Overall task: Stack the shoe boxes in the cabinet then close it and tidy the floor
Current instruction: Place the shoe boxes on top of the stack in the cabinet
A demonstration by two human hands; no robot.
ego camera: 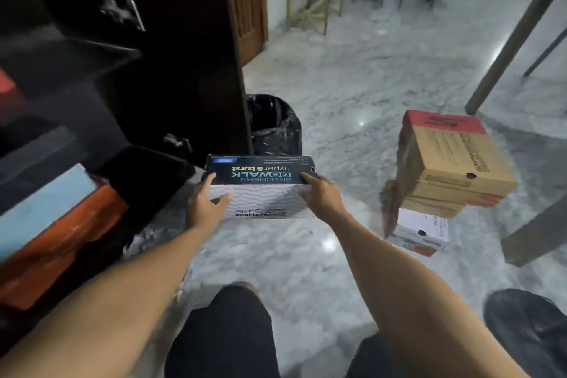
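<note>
Both hands held a Skechers shoe box (260, 187) above the marble floor (352, 86), the left hand (205, 204) gripping its left end with thumb curled on the white side, the right hand (319, 193) clasping its right end. It hung just right of the open dark cabinet (138, 55). A stack of cardboard shoe boxes (445, 169) stood well apart to the right, and a black bin (273, 126) sat beside the cabinet door.

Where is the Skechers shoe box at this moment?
In the head view the Skechers shoe box is centre frame, held above the marble floor between the left hand and right hand, in front of the black-lined bin.
</note>
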